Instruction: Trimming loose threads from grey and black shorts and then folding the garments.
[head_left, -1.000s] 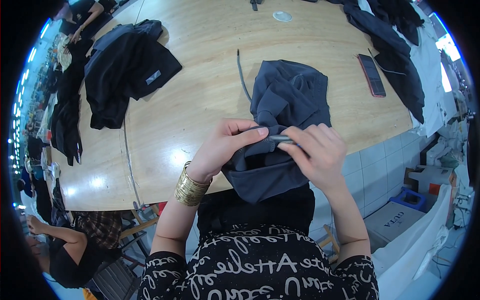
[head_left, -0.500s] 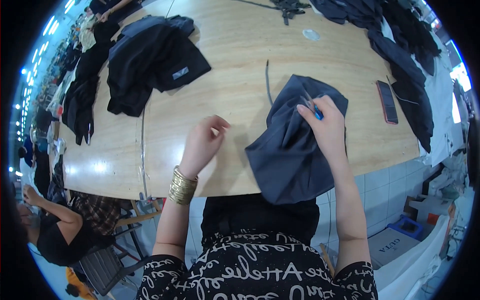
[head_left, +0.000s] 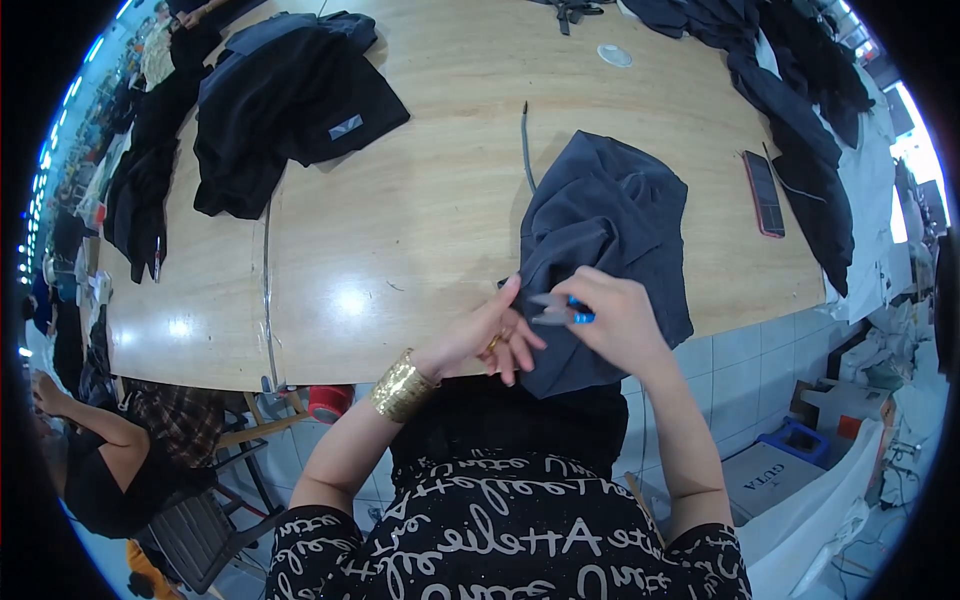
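A dark grey cloth garment (head_left: 645, 240) lies bunched on the table, its near part hanging over the front edge toward my lap. My right hand (head_left: 622, 318) is closed around blue-handled thread snips (head_left: 553, 309), with the metal blades pointing left over the cloth. Facing those blades, my left hand (head_left: 487, 340) is open at the garment's left edge. Its thumb is raised and its fingers are spread, with a ring on one. Whether the left fingers touch the cloth, I cannot tell. A gold bracelet circles my left wrist.
Black garments (head_left: 290, 110) lie at the far left. More dark clothes (head_left: 800, 150) line the right edge, near a phone (head_left: 764, 195). A grey cord (head_left: 527, 145) runs under the cloth. A seated person (head_left: 105, 440) is at lower left; a red container (head_left: 330, 402) stands below the table.
My right hand has brought the snips down and left, toward the garment's near left edge. My left hand has moved right and down to meet it, fingers spreading. The view has shifted slightly.
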